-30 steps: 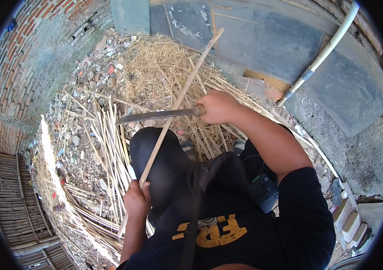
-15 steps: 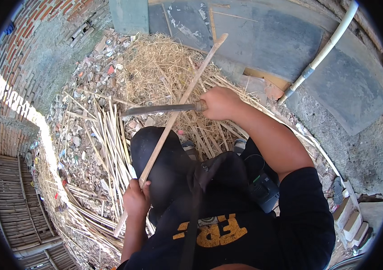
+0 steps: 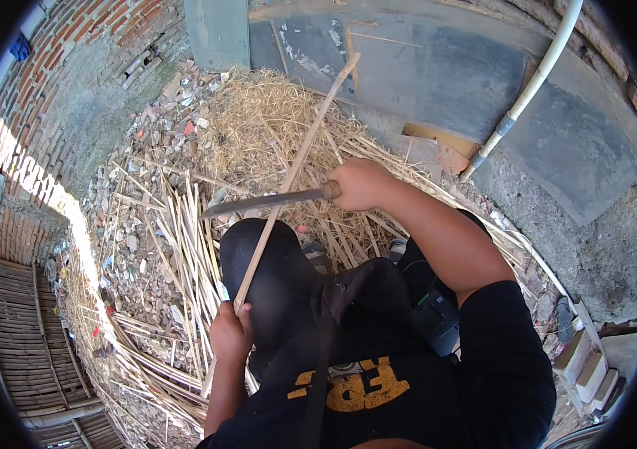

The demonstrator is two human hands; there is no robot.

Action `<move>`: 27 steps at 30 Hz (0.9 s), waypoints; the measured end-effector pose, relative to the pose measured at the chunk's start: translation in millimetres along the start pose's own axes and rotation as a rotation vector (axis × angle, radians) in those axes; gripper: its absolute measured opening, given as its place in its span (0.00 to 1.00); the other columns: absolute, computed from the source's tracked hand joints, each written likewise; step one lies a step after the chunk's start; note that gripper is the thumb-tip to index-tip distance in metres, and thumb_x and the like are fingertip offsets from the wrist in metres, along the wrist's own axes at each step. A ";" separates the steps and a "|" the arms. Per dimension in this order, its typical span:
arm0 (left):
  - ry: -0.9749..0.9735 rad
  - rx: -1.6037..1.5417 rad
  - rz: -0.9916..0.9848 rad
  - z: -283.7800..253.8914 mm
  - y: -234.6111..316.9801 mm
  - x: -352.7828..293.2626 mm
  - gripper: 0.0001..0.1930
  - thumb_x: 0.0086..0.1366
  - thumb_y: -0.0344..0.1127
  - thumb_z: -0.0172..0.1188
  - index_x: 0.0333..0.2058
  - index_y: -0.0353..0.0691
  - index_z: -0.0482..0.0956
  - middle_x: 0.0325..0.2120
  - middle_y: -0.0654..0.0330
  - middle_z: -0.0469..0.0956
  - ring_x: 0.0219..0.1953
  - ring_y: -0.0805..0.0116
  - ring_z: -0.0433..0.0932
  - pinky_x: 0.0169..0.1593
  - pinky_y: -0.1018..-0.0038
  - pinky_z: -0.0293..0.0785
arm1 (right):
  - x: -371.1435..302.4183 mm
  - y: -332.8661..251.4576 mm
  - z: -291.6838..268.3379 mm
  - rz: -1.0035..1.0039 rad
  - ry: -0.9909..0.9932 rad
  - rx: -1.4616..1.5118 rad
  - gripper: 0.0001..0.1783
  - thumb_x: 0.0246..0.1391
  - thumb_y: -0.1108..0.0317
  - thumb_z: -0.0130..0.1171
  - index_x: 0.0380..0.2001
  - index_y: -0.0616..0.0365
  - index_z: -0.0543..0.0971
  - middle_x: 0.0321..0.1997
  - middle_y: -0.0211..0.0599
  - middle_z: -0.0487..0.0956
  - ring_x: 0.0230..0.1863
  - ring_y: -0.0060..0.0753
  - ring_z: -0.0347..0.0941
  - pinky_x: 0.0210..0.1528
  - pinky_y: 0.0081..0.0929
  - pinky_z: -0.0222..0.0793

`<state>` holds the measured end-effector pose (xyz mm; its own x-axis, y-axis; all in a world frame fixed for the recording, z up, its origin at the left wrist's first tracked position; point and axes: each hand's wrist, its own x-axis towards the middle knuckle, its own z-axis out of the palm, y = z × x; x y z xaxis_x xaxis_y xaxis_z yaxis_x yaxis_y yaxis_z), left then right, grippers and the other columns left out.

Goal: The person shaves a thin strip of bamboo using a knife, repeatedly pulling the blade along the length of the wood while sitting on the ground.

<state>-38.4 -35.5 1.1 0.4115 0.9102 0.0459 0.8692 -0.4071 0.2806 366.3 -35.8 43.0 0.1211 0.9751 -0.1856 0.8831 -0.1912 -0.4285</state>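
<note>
My left hand is closed round the lower part of a long bamboo strip, which slants up and away to the right past my left knee. The strip's lower end sticks out behind that hand. My right hand grips the wooden handle of a machete. Its long dark blade points left and lies across the strip, about midway along it. Whether the edge bites into the bamboo I cannot tell.
Split bamboo strips lie in a pile at my left. Beyond my knees is a heap of curly shavings on stony rubble. A pale pipe leans by the grey wall panels; a woven bamboo panel stands far left.
The machete blade has tilted, its tip now lower than the handle, and sits slightly lower on the strip. The strip's far end has shifted a little left. Both hands keep their hold.
</note>
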 end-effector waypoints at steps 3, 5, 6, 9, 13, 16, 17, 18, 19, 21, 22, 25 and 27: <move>0.025 0.020 0.065 5.4 -6.2 4.0 0.22 0.70 0.53 0.58 0.34 0.36 0.72 0.23 0.39 0.77 0.27 0.34 0.78 0.31 0.46 0.72 | 2.8 3.6 7.0 -0.033 0.026 -0.024 0.09 0.42 0.62 0.62 0.29 0.49 0.84 0.29 0.44 0.82 0.35 0.50 0.81 0.39 0.46 0.76; 0.019 -0.013 0.064 6.1 -5.5 6.5 0.22 0.70 0.53 0.58 0.33 0.36 0.72 0.23 0.40 0.77 0.27 0.34 0.78 0.31 0.46 0.72 | 7.0 16.9 -7.8 0.044 -0.060 0.102 0.11 0.44 0.62 0.61 0.32 0.51 0.85 0.30 0.43 0.83 0.35 0.47 0.81 0.40 0.43 0.77; 0.027 -0.047 0.077 4.7 -4.4 9.1 0.22 0.70 0.53 0.58 0.33 0.37 0.72 0.23 0.40 0.77 0.27 0.34 0.78 0.30 0.46 0.72 | 11.2 31.4 -11.6 0.174 -0.022 0.192 0.13 0.45 0.62 0.61 0.34 0.54 0.85 0.32 0.45 0.84 0.37 0.48 0.82 0.42 0.43 0.77; -0.008 0.066 0.039 -3.3 -8.6 6.8 0.22 0.70 0.53 0.57 0.32 0.37 0.71 0.22 0.41 0.77 0.27 0.35 0.78 0.30 0.46 0.72 | 17.8 64.2 -24.5 0.284 0.100 0.180 0.16 0.47 0.62 0.60 0.37 0.58 0.85 0.37 0.49 0.84 0.40 0.50 0.82 0.45 0.43 0.77; -0.041 0.093 0.035 -8.3 -5.0 7.7 0.22 0.70 0.53 0.57 0.32 0.37 0.70 0.23 0.41 0.77 0.26 0.35 0.78 0.30 0.46 0.72 | 19.4 60.3 -18.5 0.258 0.162 0.129 0.17 0.45 0.63 0.61 0.38 0.59 0.84 0.39 0.51 0.84 0.43 0.52 0.82 0.49 0.44 0.77; -0.036 0.098 0.053 -9.8 0.7 7.1 0.22 0.69 0.53 0.58 0.33 0.37 0.70 0.24 0.41 0.77 0.26 0.35 0.77 0.30 0.46 0.72 | 9.0 27.1 -10.8 0.167 0.086 0.065 0.16 0.43 0.63 0.61 0.36 0.59 0.84 0.36 0.51 0.84 0.41 0.54 0.81 0.46 0.46 0.76; -0.016 0.099 0.064 -10.3 1.6 7.6 0.21 0.69 0.52 0.58 0.33 0.37 0.70 0.24 0.41 0.77 0.26 0.35 0.78 0.30 0.46 0.72 | 6.2 17.5 -8.5 0.084 0.028 -0.009 0.17 0.42 0.63 0.62 0.35 0.60 0.84 0.34 0.52 0.83 0.40 0.56 0.80 0.44 0.48 0.76; 0.003 0.101 0.072 -10.1 1.4 6.4 0.21 0.69 0.52 0.59 0.33 0.37 0.70 0.24 0.42 0.77 0.26 0.35 0.78 0.30 0.46 0.72 | 3.1 9.7 -10.2 0.084 0.023 -0.011 0.17 0.42 0.63 0.62 0.35 0.60 0.84 0.34 0.52 0.83 0.40 0.56 0.80 0.44 0.48 0.76; 0.000 0.097 0.079 -7.2 -5.6 6.1 0.22 0.69 0.52 0.60 0.33 0.37 0.69 0.24 0.42 0.77 0.26 0.36 0.78 0.30 0.46 0.71 | 0.3 2.3 -12.7 0.050 0.010 -0.067 0.16 0.43 0.63 0.62 0.36 0.58 0.84 0.35 0.50 0.84 0.40 0.54 0.81 0.45 0.47 0.76; 0.004 0.101 0.087 -5.1 -4.2 9.0 0.20 0.69 0.50 0.60 0.35 0.35 0.70 0.23 0.41 0.77 0.26 0.36 0.78 0.30 0.47 0.72 | 4.6 9.2 -7.9 0.015 -0.014 -0.120 0.15 0.43 0.63 0.62 0.36 0.56 0.84 0.36 0.48 0.84 0.40 0.52 0.82 0.45 0.47 0.77; 0.010 0.107 0.115 -5.1 -2.5 11.0 0.19 0.69 0.48 0.60 0.36 0.34 0.71 0.23 0.41 0.77 0.27 0.36 0.78 0.30 0.48 0.72 | 12.2 32.9 -2.8 0.079 0.009 0.003 0.15 0.43 0.63 0.62 0.36 0.55 0.84 0.36 0.48 0.84 0.40 0.52 0.82 0.44 0.47 0.77; -0.017 0.085 0.074 -6.2 -5.2 14.4 0.19 0.69 0.48 0.60 0.35 0.34 0.71 0.22 0.39 0.77 0.28 0.35 0.78 0.31 0.47 0.71 | 15.8 41.1 -5.7 0.139 0.069 0.097 0.15 0.43 0.63 0.62 0.37 0.54 0.84 0.35 0.47 0.84 0.40 0.51 0.82 0.44 0.47 0.77; -0.043 0.084 0.058 -5.9 -9.3 12.1 0.19 0.69 0.48 0.60 0.34 0.35 0.70 0.22 0.39 0.77 0.28 0.34 0.78 0.31 0.46 0.71 | 11.5 34.3 -5.9 0.157 0.088 0.089 0.15 0.43 0.62 0.62 0.37 0.54 0.84 0.36 0.46 0.84 0.40 0.51 0.82 0.43 0.47 0.77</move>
<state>-43.1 -20.3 4.7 0.4720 0.8814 0.0177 0.8626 -0.4659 0.1969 400.7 -30.5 31.4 0.2963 0.9380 -0.1801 0.8075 -0.3467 -0.4773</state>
